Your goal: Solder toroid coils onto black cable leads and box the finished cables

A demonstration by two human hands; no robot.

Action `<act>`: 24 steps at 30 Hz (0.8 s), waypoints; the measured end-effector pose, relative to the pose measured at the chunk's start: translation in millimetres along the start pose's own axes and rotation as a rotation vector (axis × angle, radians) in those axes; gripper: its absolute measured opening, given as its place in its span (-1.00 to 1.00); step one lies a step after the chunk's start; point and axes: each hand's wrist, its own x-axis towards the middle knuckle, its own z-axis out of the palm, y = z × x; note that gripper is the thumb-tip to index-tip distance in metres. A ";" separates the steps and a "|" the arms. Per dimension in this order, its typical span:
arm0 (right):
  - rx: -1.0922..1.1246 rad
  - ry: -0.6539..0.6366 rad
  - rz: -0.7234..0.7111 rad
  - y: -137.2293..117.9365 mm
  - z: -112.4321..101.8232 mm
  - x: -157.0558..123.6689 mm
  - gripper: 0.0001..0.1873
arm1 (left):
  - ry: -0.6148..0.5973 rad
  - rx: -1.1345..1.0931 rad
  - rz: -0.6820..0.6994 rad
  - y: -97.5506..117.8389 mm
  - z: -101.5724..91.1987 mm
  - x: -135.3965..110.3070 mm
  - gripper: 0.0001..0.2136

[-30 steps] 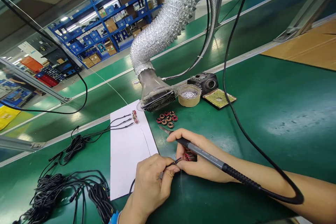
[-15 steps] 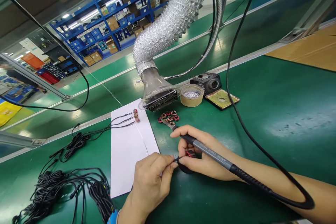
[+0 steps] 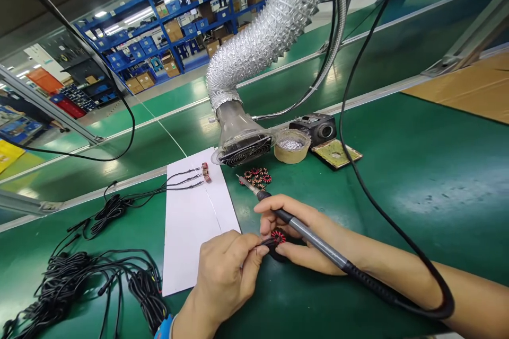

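Note:
My left hand (image 3: 230,270) is closed, thumb and fingers pinching a black cable (image 3: 268,242). The cable's end meets a red-and-black wound toroid coil (image 3: 279,237); whether it is joined there I cannot tell. My right hand (image 3: 306,233) holds that coil at its fingertips. The same hand carries a soldering iron (image 3: 318,242) lying across it, tip pointing up and left. Beyond the iron's tip sits a cluster of small toroid coils (image 3: 260,176) on the green bench. To the left, a white sheet (image 3: 186,238) bears several coils (image 3: 205,172) with black leads.
A fume extractor nozzle (image 3: 242,143) on a silver duct (image 3: 270,26) hangs over the bench. Behind the coils stand a tub of silvery shavings (image 3: 292,154), a black iron holder (image 3: 318,130) and a sponge tray (image 3: 336,153). Bundled black cables (image 3: 67,280) lie left. The iron's cord (image 3: 369,196) loops at right.
The toroid coil has turned and shows more clearly between my hands. The soldering iron's tip has shifted slightly left and up. My left hand still pinches the cable.

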 end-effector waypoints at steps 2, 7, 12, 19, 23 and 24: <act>0.063 0.006 0.022 1.5 0.8 -0.6 -0.35 | 0.014 0.005 0.009 0.2 0.9 -0.9 -0.95; 0.208 -0.015 0.053 6.5 0.0 0.0 -0.36 | 0.034 0.003 -0.001 0.7 2.8 -1.1 -0.95; 0.217 0.023 0.043 3.5 2.4 0.5 -0.40 | 0.046 0.005 -0.014 -0.7 3.1 -1.5 -0.95; -0.102 0.199 -0.173 -0.3 8.3 -4.0 -0.59 | 0.045 0.003 0.009 -3.1 5.5 -3.7 -0.95; -0.297 0.212 -0.280 -0.8 7.6 -3.9 -0.57 | 0.032 0.023 0.019 -2.8 6.5 -4.9 -0.94; -0.317 0.209 -0.284 -1.4 7.1 -3.8 -0.56 | 0.026 0.031 0.018 -2.4 6.4 -4.9 -0.94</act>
